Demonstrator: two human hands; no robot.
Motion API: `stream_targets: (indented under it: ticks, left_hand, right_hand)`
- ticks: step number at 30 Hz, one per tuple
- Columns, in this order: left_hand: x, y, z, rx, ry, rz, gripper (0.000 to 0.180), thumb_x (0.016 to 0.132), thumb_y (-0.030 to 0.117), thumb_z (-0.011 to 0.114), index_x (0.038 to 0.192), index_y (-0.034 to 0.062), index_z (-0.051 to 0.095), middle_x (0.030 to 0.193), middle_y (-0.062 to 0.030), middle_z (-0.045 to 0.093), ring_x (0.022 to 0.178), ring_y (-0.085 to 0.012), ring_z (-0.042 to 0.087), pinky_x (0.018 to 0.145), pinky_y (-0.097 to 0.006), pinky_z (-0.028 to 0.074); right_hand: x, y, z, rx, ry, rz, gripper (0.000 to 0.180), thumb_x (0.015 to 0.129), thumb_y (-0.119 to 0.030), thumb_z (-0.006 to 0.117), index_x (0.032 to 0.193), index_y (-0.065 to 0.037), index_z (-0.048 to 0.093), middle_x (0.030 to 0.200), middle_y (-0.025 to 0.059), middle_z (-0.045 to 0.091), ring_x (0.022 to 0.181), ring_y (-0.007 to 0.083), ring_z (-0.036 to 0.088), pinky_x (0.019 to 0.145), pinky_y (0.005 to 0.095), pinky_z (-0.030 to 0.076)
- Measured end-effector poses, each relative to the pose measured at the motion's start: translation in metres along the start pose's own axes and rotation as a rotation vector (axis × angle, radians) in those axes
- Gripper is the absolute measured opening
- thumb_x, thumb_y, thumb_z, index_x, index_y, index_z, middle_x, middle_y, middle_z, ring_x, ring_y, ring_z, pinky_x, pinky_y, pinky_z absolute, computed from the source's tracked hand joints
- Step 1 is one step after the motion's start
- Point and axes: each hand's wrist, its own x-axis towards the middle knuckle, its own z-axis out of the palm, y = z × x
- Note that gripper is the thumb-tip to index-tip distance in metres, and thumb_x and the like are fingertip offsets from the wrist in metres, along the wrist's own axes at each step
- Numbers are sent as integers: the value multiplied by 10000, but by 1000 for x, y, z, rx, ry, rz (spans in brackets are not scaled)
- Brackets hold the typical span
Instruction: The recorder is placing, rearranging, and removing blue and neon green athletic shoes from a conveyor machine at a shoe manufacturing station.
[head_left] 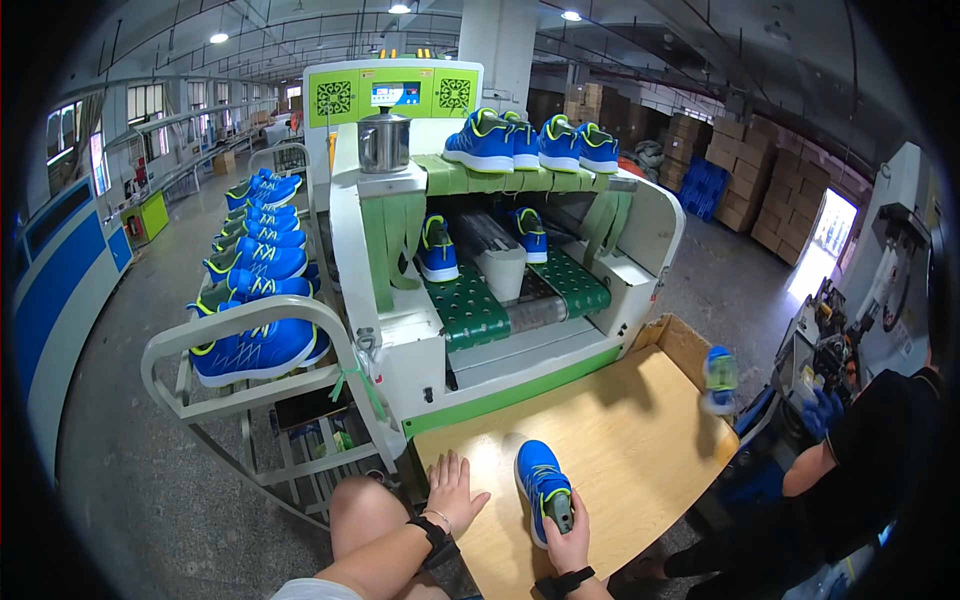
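A blue sneaker [538,468] with a white sole and yellow-green trim lies on the wooden table [610,430], toe pointing away from me. A dark green shoe last [559,512] fills its opening. My right hand [568,540] is closed around the heel end, with fingers at the last and collar. To the left, my left hand [455,495] rests flat near the table's edge, fingers spread and holding nothing. A second blue sneaker [720,378], smeared by motion, appears at the table's far right corner. What supports it I cannot tell.
Ahead stands a white and green conveyor machine [400,350]; sneakers sit on its green belt [470,322] and top. A metal cup [384,142] stands there too. Left is a rack [250,320] of blue sneakers. At right, a co-worker [870,450] in dark clothes wears a blue glove [822,412].
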Motion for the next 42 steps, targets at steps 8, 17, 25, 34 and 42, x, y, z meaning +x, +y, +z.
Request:
stream_targets:
  ticks: [8,17,25,34,42]
  left_hand:
    - [-1,-2,-1,7,-16,-2,893,963,528,572,1547,-83,286,1636,-320,206,1542,-466,137,1243,-601,90]
    - [1,1,-2,-5,-35,-1,893,966,526,568,1554,-80,275,1637,-323,198,1543,-470,130,1244,-600,77]
    - [1,0,-4,-16,-58,-45,900,962,538,563,1563,-64,269,1647,-315,177,1545,-470,122,1242,-603,70]
    - [7,14,-14,107,-182,-79,876,986,559,509,1572,-46,266,1644,-289,217,1539,-446,175,1219,-614,166]
    - [7,10,-15,184,-215,-47,821,1014,569,450,1589,9,278,1637,-312,208,1529,-458,194,1194,-636,190]
  right_hand:
    - [0,0,1,17,-11,-5,716,836,-113,738,1476,15,445,1374,243,549,1290,382,532,1109,453,415]
    - [-1,3,0,7,-5,29,707,836,-105,743,1468,13,447,1408,244,518,1302,393,508,1119,449,402]
    - [59,-1,-50,80,-121,134,318,1035,-237,550,1097,37,700,1060,182,731,1059,287,681,969,393,503]
    - [304,86,-72,-894,-18,-1,626,845,-279,778,1419,-143,566,1518,199,429,1415,415,374,1171,537,315]
    - [437,119,-40,-946,46,395,573,969,-565,577,1509,-408,465,1724,35,67,1561,440,55,1106,799,201]
